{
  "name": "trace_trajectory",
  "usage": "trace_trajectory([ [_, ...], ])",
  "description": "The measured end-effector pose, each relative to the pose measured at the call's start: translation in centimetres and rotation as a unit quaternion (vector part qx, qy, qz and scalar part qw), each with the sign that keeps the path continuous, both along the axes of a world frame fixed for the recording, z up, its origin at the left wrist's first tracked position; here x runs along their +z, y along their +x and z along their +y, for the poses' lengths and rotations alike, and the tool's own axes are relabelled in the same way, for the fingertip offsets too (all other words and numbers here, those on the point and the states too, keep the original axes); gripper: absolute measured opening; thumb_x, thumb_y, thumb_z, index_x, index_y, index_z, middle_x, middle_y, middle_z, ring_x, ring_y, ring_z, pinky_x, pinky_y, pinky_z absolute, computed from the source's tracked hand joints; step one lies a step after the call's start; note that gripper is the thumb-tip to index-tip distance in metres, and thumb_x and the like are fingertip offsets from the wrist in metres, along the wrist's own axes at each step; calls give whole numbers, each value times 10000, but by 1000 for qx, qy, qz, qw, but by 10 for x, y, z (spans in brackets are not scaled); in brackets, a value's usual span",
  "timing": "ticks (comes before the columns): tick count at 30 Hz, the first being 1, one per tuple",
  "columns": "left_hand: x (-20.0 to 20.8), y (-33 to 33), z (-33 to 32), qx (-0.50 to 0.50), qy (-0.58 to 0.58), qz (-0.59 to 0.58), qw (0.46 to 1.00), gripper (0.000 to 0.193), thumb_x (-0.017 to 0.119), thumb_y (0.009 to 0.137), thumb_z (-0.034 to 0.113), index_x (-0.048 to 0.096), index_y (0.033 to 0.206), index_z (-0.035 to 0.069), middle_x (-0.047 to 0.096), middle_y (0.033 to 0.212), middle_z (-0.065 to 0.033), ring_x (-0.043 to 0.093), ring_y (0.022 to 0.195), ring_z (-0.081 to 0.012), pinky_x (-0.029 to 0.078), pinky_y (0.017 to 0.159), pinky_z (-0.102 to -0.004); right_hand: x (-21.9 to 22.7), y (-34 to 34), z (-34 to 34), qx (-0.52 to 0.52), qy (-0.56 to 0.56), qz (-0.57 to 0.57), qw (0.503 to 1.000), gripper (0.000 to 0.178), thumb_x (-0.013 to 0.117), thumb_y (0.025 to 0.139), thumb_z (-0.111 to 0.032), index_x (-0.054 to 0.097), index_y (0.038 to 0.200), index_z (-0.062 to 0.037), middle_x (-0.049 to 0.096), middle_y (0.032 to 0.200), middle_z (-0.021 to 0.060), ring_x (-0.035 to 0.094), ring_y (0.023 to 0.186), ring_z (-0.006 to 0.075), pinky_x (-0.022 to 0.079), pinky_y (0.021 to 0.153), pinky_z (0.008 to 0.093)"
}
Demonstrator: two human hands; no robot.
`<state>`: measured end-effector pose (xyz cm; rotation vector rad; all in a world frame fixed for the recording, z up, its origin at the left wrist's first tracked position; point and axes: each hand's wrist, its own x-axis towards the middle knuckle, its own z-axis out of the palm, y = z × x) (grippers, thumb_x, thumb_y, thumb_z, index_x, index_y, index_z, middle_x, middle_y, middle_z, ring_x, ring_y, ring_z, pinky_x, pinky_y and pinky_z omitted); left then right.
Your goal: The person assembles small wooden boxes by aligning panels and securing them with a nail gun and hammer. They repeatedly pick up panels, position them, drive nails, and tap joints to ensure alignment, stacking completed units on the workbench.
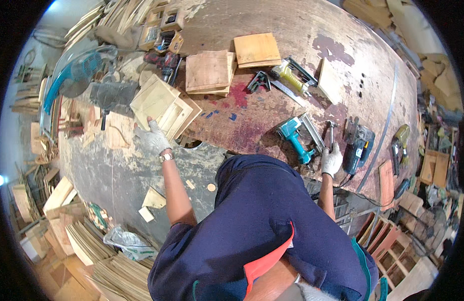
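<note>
One gloved hand, the right hand point(332, 160), is closed around the handle of a hammer-like tool point(331, 134), just right of the teal nail gun point(292, 136). Well to the teal nail gun's left, the gloved left hand point(154, 140) has its fingers at the near edge of a pile of thin wooden boards point(159, 104); whether it grips one, I cannot tell. Beyond the teal nail gun lies a yellow nail gun point(284, 72); to its right, past the hammer-like tool, stands a corded power tool point(359, 146).

the white-gloved right hand point(332, 160) hides the lower end of a slim grey t-headed tool point(331, 131); pale square wooden boards point(154, 100) partly cover one another.
</note>
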<state>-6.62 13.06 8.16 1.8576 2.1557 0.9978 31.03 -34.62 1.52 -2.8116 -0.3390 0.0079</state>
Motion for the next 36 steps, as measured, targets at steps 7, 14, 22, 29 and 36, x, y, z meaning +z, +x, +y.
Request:
trace_trajectory([
  [7, 3, 99, -15, -199, 116, -27, 973, 626, 710, 926, 385, 488, 1385, 21, 553, 1301, -259, 578, 1166, -433, 493, 935, -498, 12, -4, 44, 62, -9, -50, 997, 588, 727, 883, -323, 554, 1366, -36, 585, 1194, 236, 575, 1115, 431, 486, 911, 508],
  [14, -43, 166, 36, -328, -11, 48, 943, 656, 745, 869, 374, 485, 1337, -5, 570, 1244, -295, 569, 1137, -469, 489, 937, -525, -15, -55, 94, 348, -38, -24, 937, 1065, 852, 716, -303, 281, 1592, -99, 182, 1656, 260, 175, 1532, 449, 180, 1229, 572],
  [22, -86, 181, 110, -252, -101, 105, 957, 747, 763, 808, 537, 526, 1256, -12, 629, 1164, -313, 626, 1061, -476, 522, 884, -534, 4, -11, 104, 220, -57, 20, 974, 1025, 812, 789, -316, 238, 1599, -61, 161, 1652, 288, 165, 1529, 467, 163, 1232, 568],
  [29, -96, 187, 115, -236, -218, 87, 943, 965, 743, 684, 783, 559, 1218, 1, 688, 1112, -300, 665, 1045, -475, 534, 876, -536, 52, 47, 192, 255, 108, -4, 961, 742, 712, 912, -358, 425, 1486, 14, 595, 1349, 273, 580, 1242, 418, 417, 1105, 488],
  [36, -88, 187, 139, -326, -290, 29, 899, 1062, 798, 638, 745, 585, 1301, -58, 661, 1252, -290, 624, 1192, -428, 496, 1005, -462, 18, 137, 350, 262, 50, 62, 962, 591, 647, 916, -509, 623, 1223, -5, 720, 1044, 248, 690, 1007, 408, 550, 843, 458],
])
